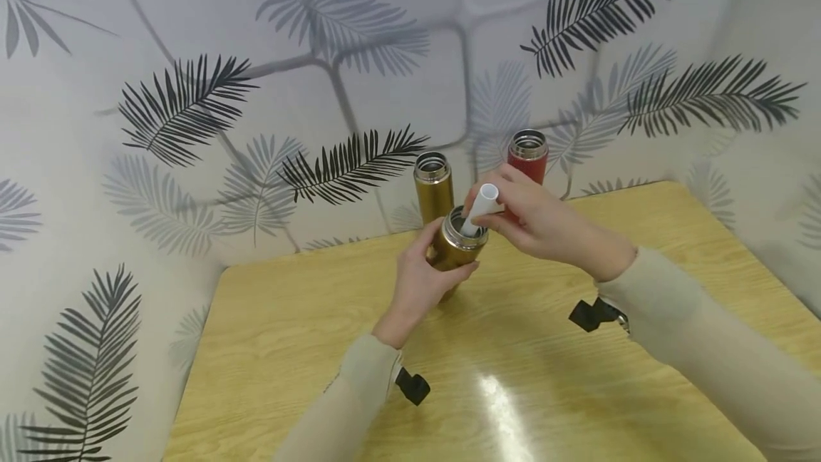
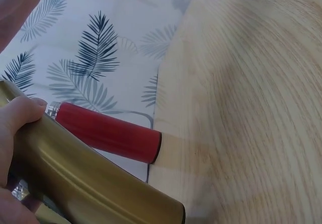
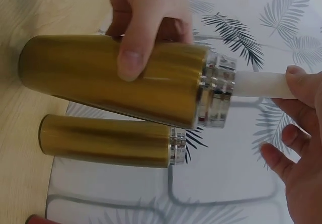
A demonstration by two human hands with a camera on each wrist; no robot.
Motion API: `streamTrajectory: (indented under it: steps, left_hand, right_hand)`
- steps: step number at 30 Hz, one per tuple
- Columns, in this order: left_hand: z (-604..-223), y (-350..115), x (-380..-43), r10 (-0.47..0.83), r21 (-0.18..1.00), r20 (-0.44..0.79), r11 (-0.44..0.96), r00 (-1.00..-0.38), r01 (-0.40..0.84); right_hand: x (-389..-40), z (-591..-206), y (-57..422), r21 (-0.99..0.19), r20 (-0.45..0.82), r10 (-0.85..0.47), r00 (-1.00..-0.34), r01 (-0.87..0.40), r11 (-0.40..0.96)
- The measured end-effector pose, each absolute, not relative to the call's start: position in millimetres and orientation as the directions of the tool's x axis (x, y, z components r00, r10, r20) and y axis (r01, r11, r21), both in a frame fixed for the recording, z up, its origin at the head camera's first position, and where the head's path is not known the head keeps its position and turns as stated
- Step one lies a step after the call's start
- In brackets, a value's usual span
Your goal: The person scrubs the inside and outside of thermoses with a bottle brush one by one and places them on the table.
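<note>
My left hand (image 1: 418,282) grips a gold thermos flask (image 1: 451,257) around its body, thumb on one side and fingers on the other. The flask has no lid, and its shiny steel neck (image 3: 216,90) faces up. Between thumb and fingers, my right hand (image 1: 535,216) pinches a white hollow tube (image 1: 482,207). The tube's lower end is inside the flask's mouth, hidden by the neck; its open upper end sticks out. In the left wrist view the gold flask (image 2: 95,171) leans compared with the red flask (image 2: 108,133) behind it.
A second, lidless gold flask (image 1: 436,198) stands just behind the held one, near the table's back edge. The red flask, also lidless, stands at the back right, partly behind my right hand. A leaf-patterned wall covering (image 1: 308,113) rises behind the wooden table (image 1: 288,348).
</note>
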State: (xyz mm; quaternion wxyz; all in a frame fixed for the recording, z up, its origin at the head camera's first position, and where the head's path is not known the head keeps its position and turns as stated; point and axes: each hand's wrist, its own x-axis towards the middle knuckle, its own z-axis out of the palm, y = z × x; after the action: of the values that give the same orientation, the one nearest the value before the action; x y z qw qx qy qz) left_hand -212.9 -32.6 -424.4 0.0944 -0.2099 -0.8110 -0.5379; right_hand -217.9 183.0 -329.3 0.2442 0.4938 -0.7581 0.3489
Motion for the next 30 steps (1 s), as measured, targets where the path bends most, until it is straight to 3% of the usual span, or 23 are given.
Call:
streamTrajectory:
  steps: [7, 11, 23, 30]
  left_hand:
    - [-423, -33, -215, 0.223, 0.822, 0.390, 0.353, -0.893, 0.447]
    - [-421, -33, -215, 0.233, 0.799, 0.403, 0.382, -0.885, 0.464]
    - [-423, -37, -214, 0.231, 0.787, 0.401, 0.409, -0.886, 0.463]
    - [-421, -39, -215, 0.224, 0.781, 0.419, 0.407, -0.880, 0.474]
  right_hand:
    - [-219, -315, 193, -0.455, 0.682, -0.545, -0.489, -0.866, 0.208]
    - [-217, -302, 201, -0.478, 0.687, -0.512, -0.516, -0.851, 0.217]
    - [-225, -315, 189, -0.191, 0.770, -0.543, -0.334, -0.934, 0.303]
    - [-233, -330, 180, -0.156, 0.787, -0.528, -0.317, -0.932, 0.328]
